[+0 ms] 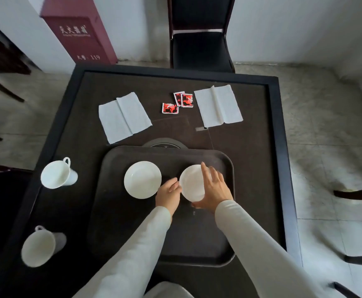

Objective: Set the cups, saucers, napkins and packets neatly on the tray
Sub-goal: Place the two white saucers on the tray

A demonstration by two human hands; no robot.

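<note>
This looks like a tea room or a small restaurant's side room. A padded black banquet chair [200, 46] stands at the far side of a square dark desk [274, 125] with a raised rim and a round plate [165, 144] set in its middle. On the desk lie a serving tray [197, 233], plain white cups [55, 174] and saucers [142, 179], paper napkins [124, 117] and red packets [170, 108]. A red cabinet [78, 31] marked 119 stands against the white wall [294, 24], and the floor [326, 125] is grey tile.

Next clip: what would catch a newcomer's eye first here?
The left hand and right hand hold the right saucer over the dark tray, beside the left saucer. Two white cups stand off the tray to its left; napkins and red packets lie at the table's far side.
</note>
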